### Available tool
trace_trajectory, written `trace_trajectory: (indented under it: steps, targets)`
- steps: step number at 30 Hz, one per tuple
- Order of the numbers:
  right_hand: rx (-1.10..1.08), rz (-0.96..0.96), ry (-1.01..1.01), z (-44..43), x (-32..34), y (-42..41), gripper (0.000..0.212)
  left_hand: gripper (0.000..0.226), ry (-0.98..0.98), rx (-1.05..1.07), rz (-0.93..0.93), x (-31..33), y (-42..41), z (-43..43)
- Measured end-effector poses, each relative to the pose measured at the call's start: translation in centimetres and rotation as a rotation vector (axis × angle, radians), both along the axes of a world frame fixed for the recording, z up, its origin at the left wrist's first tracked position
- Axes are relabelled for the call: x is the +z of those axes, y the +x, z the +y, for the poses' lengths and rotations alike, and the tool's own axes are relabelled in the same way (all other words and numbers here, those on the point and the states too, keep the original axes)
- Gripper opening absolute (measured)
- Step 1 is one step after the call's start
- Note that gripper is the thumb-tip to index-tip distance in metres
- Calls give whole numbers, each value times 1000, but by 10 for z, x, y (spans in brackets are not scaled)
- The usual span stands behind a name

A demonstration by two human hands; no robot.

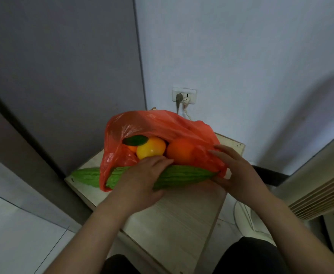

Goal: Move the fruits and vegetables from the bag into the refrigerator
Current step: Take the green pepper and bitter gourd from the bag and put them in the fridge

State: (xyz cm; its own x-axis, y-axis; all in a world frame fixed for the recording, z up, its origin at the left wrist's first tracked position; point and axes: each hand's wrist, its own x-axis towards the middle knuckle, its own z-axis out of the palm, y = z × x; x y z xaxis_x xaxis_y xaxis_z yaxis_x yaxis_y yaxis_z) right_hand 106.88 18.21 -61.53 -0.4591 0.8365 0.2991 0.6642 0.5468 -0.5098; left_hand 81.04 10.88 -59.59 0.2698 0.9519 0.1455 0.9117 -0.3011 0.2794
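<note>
Red bag (162,123) of thin, crinkled plastic on a pale wooden table (182,214), holding smooth round fruits (151,148) and a ridged green gourd (182,175). Left hand (142,177) grasps the gourd; right hand (235,171) pinches the bag's edge.

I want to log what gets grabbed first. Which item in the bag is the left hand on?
The long green bitter gourd: the left hand lies across it, while the yellow fruit and orange sit untouched behind.
</note>
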Motion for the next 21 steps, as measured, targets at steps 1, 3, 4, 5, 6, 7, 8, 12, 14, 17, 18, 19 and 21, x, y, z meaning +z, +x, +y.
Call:
trace_trajectory:
  steps: [1, 3, 4, 5, 6, 7, 8, 12, 14, 17, 18, 19, 21]
  targets:
    - [4, 12, -12, -1, -1, 0, 69, 76, 20, -6, 10, -1, 9, 3]
    - [23, 28, -5, -2, -1, 0, 69, 73, 79, -33, 31, -1, 22, 8]
    - [30, 29, -4, -2, -1, 1, 69, 71, 86, -38, 27, 0, 23, 10]
    - [37, 25, -2, 0, 0, 1, 68, 70, 86, -33, 7, 1, 21, 10]
    - [43, 19, 3, 1, 0, 1, 67, 68, 91, -22, -25, 3, 17, 9]
    - [47, 11, 8, 3, 1, 1, 66, 65, 103, -9, -57, 7, 11, 6]
    - [47, 1, 8, 5, 3, 1, 64, 63, 124, 1, -89, 13, 6, 3]
    - [52, -7, 61, 15, 16, -2, 46, 57, 238, 30, -302, 47, -11, -6]
    - [34, -11, 63, 19, 24, -4, 44, 59, 290, 59, -398, 60, -17, -6]
    - [23, -78, 8, 21, 35, -4, 60, 56, 332, 97, -465, 68, -19, -2]
    - [40, -89, 0, 19, 39, -4, 65, 55, 344, 113, -480, 69, -18, 0]
    - [70, -90, 5, 16, 44, -4, 70, 55, 356, 129, -497, 71, -17, 1]
    - [134, -85, 47, 9, 53, -4, 76, 54, 383, 149, -530, 77, -14, 3]
